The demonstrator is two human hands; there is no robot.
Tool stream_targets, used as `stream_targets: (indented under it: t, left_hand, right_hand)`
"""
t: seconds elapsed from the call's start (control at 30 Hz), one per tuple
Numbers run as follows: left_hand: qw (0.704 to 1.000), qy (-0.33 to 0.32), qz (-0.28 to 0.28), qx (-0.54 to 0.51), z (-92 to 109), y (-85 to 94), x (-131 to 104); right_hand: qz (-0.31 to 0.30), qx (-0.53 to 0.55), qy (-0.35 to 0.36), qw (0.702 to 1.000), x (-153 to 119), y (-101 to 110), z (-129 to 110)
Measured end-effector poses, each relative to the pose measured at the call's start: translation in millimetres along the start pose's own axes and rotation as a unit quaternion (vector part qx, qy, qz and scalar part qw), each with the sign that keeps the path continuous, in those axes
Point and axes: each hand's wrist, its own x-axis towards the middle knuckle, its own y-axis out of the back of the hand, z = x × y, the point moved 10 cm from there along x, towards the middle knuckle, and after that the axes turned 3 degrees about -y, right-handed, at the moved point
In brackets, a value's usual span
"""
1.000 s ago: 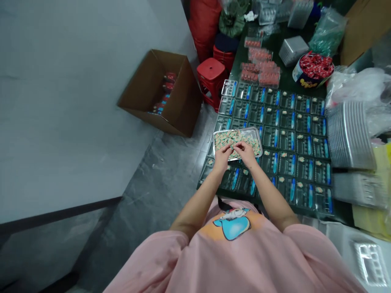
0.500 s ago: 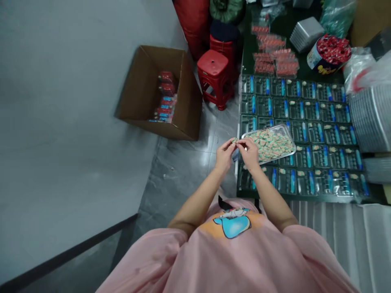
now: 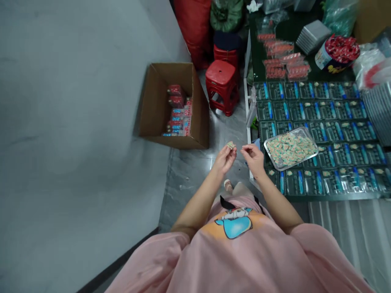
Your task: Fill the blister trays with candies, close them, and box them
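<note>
My left hand (image 3: 225, 160) is closed on a small cluster of pale pink and green pieces (image 3: 231, 145), which stands up at its fingertips. Just to the right, my right hand (image 3: 254, 161) has thumb and forefinger pinched together; whatever may be between them is too small to make out. The two hands are apart, over the floor beside the table edge. Close by my right hand, a clear shallow tray (image 3: 314, 153) full of similar small pieces rests on rows of clear plastic blister packs (image 3: 295, 184). Most packs hold a blue pen-like stick, and many have a pale piece in a corner.
An open cardboard box (image 3: 155, 106) with red and blue packs stands on the floor at left. Beyond are a red stool (image 3: 222, 73) and a red bag (image 3: 195, 28). Red-filled packs (image 3: 297, 70), a bucket (image 3: 324, 57) and stacked trays (image 3: 378, 110) occupy the table's far and right sides.
My hands have come apart from touching; the small cluster is in the left one. The view has shifted, so the table and box appear farther right, and the right hand is clear of the tray.
</note>
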Motion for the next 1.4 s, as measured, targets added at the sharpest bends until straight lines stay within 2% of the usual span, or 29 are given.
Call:
stream_targets:
  t: [0.07,0.13,0.3,0.37,0.43,0.53,0.63,0.77,1.0,1.2,1.4]
  left_hand:
    - [0.999,0.044,0.005,-0.019,-7,-4.0,6]
    - [0.996,0.081,0.004,-0.037,-15,-12.3,14]
    - [0.986,0.160,-0.005,-0.047,-36,-44.6,40]
    - [0.982,0.186,-0.014,-0.034,-44,-60.0,53]
    - [0.979,0.202,-0.020,0.001,-49,-73.9,68]
    - [0.974,0.208,-0.035,0.085,-55,-91.3,90]
    - [0.964,0.216,-0.047,0.148,-62,-104.9,109]
    - [0.953,0.250,-0.048,0.162,-73,-119.4,127]
    - [0.936,0.306,-0.051,0.166,-73,-140.0,162]
    - [0.907,0.357,-0.085,0.207,-66,-155.1,209]
    - [0.878,0.376,-0.126,0.268,-52,-174.7,276]
  right_hand:
    - [0.028,-0.025,-0.027,0.999,-3,24,21]
    - [0.066,-0.058,-0.063,0.994,-8,60,48]
    - [0.205,-0.134,-0.159,0.956,-30,176,120]
    - [0.240,-0.162,-0.184,0.939,-33,215,141]
    - [0.257,-0.195,-0.200,0.925,-29,243,157]
    - [0.266,-0.243,-0.217,0.907,-13,268,172]
    - [0.246,-0.287,-0.230,0.897,10,272,180]
    - [0.194,-0.349,-0.248,0.882,34,260,185]
    - [0.184,-0.430,-0.267,0.843,40,246,188]
    - [0.229,-0.476,-0.321,0.786,33,241,185]
    - [0.304,-0.465,-0.358,0.751,25,229,178]
